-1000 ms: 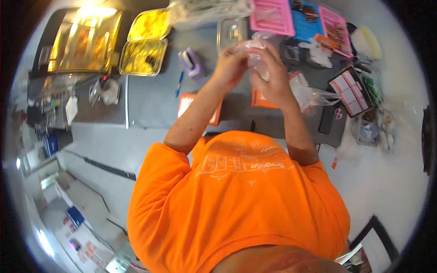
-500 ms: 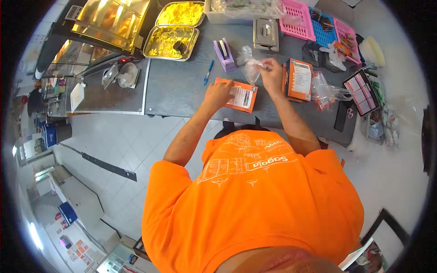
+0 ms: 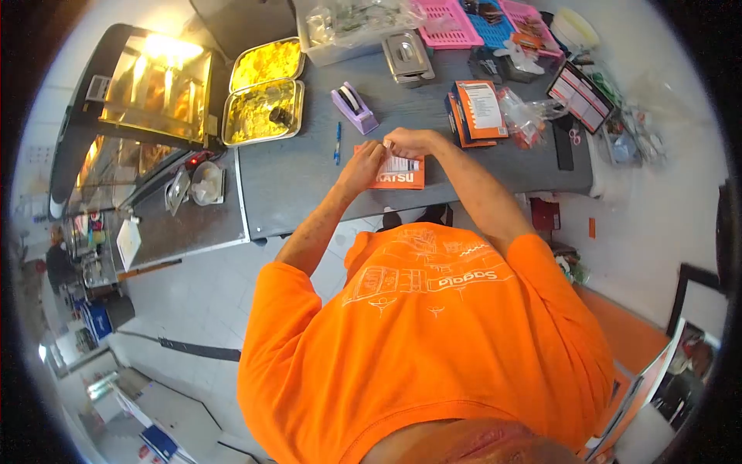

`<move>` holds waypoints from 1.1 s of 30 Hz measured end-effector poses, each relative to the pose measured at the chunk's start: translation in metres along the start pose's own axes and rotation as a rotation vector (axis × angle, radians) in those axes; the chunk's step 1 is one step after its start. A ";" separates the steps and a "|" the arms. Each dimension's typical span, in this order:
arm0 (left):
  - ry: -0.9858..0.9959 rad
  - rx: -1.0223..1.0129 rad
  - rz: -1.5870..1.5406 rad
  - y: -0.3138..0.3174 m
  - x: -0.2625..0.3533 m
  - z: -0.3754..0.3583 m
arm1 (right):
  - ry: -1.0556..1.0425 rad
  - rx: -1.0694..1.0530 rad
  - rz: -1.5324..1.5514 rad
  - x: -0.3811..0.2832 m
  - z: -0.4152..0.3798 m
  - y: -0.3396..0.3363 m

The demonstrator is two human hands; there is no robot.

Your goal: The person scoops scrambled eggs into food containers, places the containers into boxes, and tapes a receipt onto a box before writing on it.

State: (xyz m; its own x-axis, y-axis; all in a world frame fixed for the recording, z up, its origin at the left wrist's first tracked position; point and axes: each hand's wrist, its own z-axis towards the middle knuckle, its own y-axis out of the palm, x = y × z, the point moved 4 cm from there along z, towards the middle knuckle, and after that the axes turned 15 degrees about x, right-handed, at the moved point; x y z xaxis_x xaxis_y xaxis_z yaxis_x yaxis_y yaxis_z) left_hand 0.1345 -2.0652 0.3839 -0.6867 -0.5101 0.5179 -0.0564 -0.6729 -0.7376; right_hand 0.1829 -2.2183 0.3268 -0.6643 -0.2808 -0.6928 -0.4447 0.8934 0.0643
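Observation:
An orange box [image 3: 398, 182] with a white printed label and the letters "ATSU" showing lies flat on the dark counter. Over its upper left part, my left hand [image 3: 362, 167] is closed, its fingertips bent inward. My right hand [image 3: 410, 142] meets it at the box's far edge with the fingers pinched together. Something small and whitish shows between the fingertips, too small to name. Beyond my hands stands a purple tape dispenser [image 3: 355, 108], and a blue pen [image 3: 337, 144] lies to their left.
Orange boxes [image 3: 481, 108] stand stacked to the right, beside a clear plastic bag [image 3: 529, 116]. Metal trays of yellow food [image 3: 263, 112] sit at left near a lit display case [image 3: 154, 85]. A lidded steel container [image 3: 407, 56] and pink basket [image 3: 448, 23] are behind.
My right hand has moved left and nearer to meet my left hand over the box. The clear bag it held is no longer visible there. The camera view has shifted.

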 end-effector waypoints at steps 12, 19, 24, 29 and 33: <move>-0.073 -0.151 0.254 0.007 -0.009 0.025 | -0.785 1.193 -0.874 0.017 -0.095 0.033; 0.375 -0.090 0.378 0.006 0.038 0.031 | -0.778 1.342 -0.730 0.069 -0.200 0.075; 0.437 -0.300 0.222 0.040 0.014 -0.002 | -0.556 1.533 -0.495 0.214 -0.283 0.098; 0.544 0.355 0.340 0.003 0.113 0.007 | -0.269 1.686 -0.088 0.406 -0.371 0.170; 0.579 0.489 -0.059 0.063 0.248 -0.032 | 0.113 1.889 0.133 0.523 -0.464 0.281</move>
State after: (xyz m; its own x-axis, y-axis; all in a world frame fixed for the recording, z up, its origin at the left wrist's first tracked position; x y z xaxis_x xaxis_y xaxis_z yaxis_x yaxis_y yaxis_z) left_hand -0.0625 -2.2166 0.4517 -0.9708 -0.1939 0.1414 0.1300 -0.9201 -0.3694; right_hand -0.5679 -2.2765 0.3159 -0.6997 -0.1362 -0.7014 0.7026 0.0473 -0.7100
